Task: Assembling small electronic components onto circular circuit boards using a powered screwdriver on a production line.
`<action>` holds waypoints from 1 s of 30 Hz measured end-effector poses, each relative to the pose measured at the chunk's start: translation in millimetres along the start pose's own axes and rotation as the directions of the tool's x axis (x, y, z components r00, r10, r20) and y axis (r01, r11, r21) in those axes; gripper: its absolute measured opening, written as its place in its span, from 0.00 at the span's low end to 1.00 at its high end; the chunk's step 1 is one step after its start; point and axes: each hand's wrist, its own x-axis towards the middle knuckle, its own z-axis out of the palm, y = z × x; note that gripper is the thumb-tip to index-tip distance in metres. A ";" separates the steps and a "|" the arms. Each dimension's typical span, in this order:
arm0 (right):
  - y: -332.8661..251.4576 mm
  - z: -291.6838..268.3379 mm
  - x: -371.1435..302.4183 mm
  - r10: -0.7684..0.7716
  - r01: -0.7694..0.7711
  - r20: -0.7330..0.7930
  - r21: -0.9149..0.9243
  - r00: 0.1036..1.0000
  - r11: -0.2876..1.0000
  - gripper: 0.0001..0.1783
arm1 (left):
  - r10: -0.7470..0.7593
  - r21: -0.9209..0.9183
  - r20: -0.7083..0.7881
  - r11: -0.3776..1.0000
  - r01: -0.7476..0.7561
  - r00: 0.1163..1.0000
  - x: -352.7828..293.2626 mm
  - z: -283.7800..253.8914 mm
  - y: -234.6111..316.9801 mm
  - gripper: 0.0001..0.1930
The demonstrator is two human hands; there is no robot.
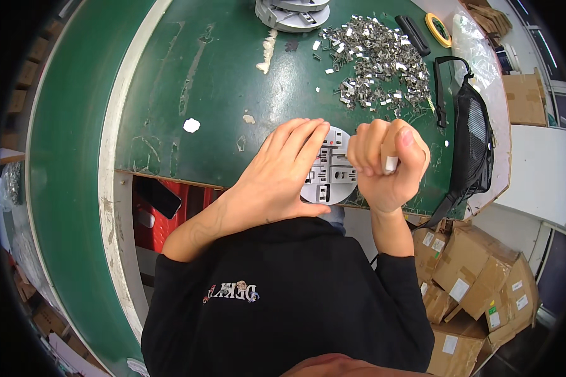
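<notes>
While pressing the round grey plate (331,179) flat with open left fingers (295,141) and pinching a small metal clip (391,164) in closed right fingers (383,141), risks fumbling it off the green surface (220,81) edge.

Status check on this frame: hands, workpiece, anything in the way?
Left hand flat on grey round fixture. Right hand fisted beside it, pinching something small. Metal clip pile beyond, apart.

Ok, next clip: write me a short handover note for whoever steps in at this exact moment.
Left hand: lies flat on the round grey slotted disc at the near edge of the green table.
Right hand: closed, pinching a small pale piece at the disc's right side.
Supplies: pile of small metal clips behind; stack of similar discs at the far edge.
Done or left: slot filling cannot be judged; many loose clips remain.
</notes>
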 end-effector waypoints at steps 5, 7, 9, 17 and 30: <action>-16.5 -22.8 7.3 -0.203 0.198 -0.063 -0.077 0.977 0.977 0.13 | -0.164 0.017 -0.139 0.986 0.168 0.977 -11.7 -56.5 2.7 0.55; -29.2 -37.1 10.3 -0.225 0.217 -0.075 -0.104 0.971 0.971 0.13 | -0.387 0.091 -0.419 0.883 0.461 0.822 -26.8 -93.0 -6.9 0.52; -39.6 -50.3 13.7 -0.219 0.178 -0.153 -0.244 0.964 0.953 0.14 | -0.490 0.108 -0.644 0.702 0.704 0.588 -29.7 -135.8 -22.9 0.49; -69.2 -91.4 31.3 -0.204 0.099 -0.212 -0.422 0.956 0.901 0.14 | -0.669 0.420 -0.691 -0.063 0.905 0.273 -19.4 -228.4 -147.5 0.41; -65.7 -111.9 34.3 -0.346 -0.089 -0.324 -0.830 0.881 0.551 0.12 | -0.435 0.201 -0.846 0.273 0.941 0.307 176.7 -272.1 -397.5 0.65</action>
